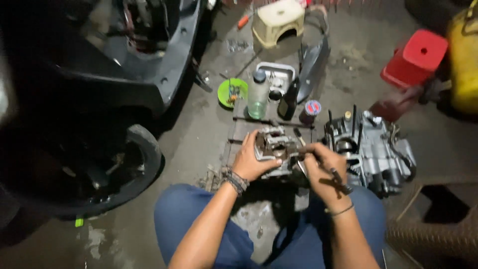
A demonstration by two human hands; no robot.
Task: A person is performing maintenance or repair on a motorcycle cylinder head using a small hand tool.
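A grimy metal cylinder head (275,145) rests on a wooden board (240,130) in front of my knees. My left hand (252,159) grips its left side, fingers over the top edge. My right hand (324,172) is closed around a thin dark tool (336,177), whose tip touches the right side of the part. An engine crankcase (372,149) with upright studs stands just right of my right hand.
A clear plastic bottle (258,94), a dark bottle (289,102), a small can (310,110), a green dish (232,91) and a metal tray (275,73) lie beyond the board. A motorbike with its tyre (137,169) fills the left. Red stool (415,60) and yellow container (463,60) stand right.
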